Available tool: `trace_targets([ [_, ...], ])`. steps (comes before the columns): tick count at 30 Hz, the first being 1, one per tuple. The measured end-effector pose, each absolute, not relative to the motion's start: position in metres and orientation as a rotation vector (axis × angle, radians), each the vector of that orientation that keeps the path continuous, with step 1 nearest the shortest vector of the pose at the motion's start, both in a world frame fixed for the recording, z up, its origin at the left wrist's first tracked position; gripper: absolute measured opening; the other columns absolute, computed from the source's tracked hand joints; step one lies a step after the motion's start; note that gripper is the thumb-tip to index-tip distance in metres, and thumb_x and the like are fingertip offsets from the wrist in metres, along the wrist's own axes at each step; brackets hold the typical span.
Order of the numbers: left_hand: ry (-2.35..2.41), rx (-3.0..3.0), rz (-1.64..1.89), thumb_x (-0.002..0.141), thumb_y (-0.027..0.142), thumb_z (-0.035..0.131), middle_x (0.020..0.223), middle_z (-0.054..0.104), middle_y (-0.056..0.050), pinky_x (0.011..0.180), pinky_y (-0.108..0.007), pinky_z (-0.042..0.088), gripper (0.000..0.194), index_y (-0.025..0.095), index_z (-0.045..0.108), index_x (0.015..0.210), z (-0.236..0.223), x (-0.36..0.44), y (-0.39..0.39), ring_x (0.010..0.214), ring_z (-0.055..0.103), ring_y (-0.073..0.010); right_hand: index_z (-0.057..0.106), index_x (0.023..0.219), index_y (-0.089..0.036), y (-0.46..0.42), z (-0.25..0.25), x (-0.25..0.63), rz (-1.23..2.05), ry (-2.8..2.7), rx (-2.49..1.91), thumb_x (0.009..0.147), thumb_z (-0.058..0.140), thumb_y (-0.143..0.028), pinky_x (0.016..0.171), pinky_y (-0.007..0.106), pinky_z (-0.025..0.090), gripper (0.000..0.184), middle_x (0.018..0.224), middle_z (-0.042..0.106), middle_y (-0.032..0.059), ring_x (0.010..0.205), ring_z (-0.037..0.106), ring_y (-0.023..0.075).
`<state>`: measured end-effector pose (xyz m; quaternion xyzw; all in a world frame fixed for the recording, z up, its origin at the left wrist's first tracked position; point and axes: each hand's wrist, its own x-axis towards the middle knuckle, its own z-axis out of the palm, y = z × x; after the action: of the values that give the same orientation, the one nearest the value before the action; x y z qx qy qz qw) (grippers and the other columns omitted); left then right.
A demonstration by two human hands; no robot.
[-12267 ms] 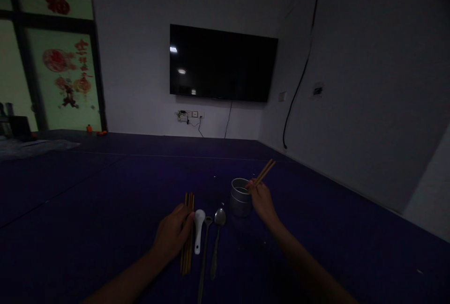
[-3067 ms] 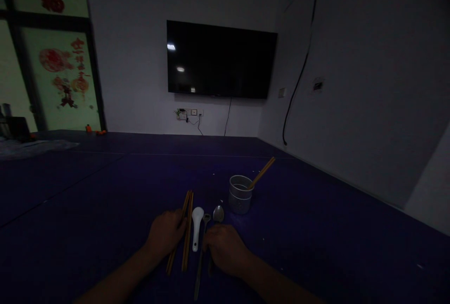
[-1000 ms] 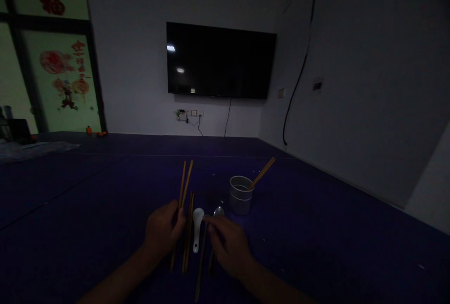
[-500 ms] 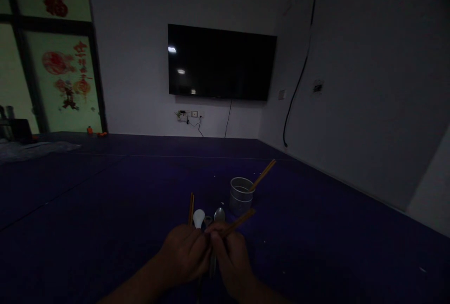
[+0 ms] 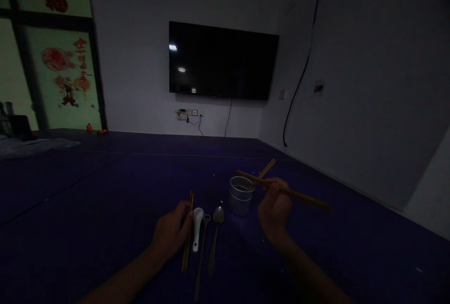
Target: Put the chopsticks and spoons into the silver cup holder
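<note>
My right hand (image 5: 274, 207) is closed on a pair of wooden chopsticks (image 5: 302, 196), held crosswise with one end over the metal cup (image 5: 240, 195). Another chopstick (image 5: 264, 171) leans in that cup. My left hand (image 5: 171, 234) rests on the chopsticks (image 5: 189, 229) lying on the dark blue mat, fingers curled over them. Beside these lie a white ceramic spoon (image 5: 197, 227) and two metal spoons (image 5: 214, 236). The room is dim.
A black television (image 5: 222, 61) hangs on the far white wall above a socket with cables (image 5: 190, 115). A glass door with red decorations (image 5: 65, 70) stands at the left. The white side wall (image 5: 369, 107) runs along the mat's right edge.
My left hand lifted two chopsticks and passed them to my right hand, which carried them right to the cup. My left hand went back down onto the chopsticks on the mat.
</note>
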<state>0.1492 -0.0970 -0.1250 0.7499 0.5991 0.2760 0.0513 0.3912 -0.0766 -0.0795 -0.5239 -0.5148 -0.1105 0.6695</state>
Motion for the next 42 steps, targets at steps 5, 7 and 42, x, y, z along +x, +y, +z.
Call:
trace_targets([
  [5,1.824,2.292,0.667,0.092,0.037,0.024,0.071,0.066,-0.001,0.061,-0.024,0.04,0.033,0.021,0.047,0.111,-0.125,0.15,-0.092,0.073,0.064,-0.017,0.058,0.093,-0.014,-0.063,-0.075,0.405,-0.252,-1.305,-1.614,0.092,0.013,-0.045,0.061,0.031,0.037,0.054,0.083,0.063,0.012,0.074,0.059,0.024],
  [7,1.826,2.293,0.624,0.092,0.035,0.025,0.071,0.066,-0.001,0.06,-0.023,0.039,0.032,0.021,0.047,0.11,-0.125,0.15,-0.09,0.073,0.064,-0.0169,0.058,0.099,-0.013,-0.06,-0.077,0.405,-0.192,-1.376,-1.725,0.094,0.016,-0.043,0.061,0.03,0.037,0.052,0.084,0.064,0.0125,0.074,0.061,0.0232],
  [42,1.879,2.326,0.482,0.089,0.036,0.032,0.084,0.068,-0.004,0.066,-0.026,0.041,0.03,0.022,0.057,0.098,-0.13,0.15,-0.085,0.078,0.064,-0.0176,0.053,0.118,-0.014,-0.076,-0.096,0.388,-0.61,-1.297,-0.955,0.086,0.052,-0.034,0.049,0.022,0.037,0.038,0.057,0.057,-0.004,0.044,0.049,0.0102],
])
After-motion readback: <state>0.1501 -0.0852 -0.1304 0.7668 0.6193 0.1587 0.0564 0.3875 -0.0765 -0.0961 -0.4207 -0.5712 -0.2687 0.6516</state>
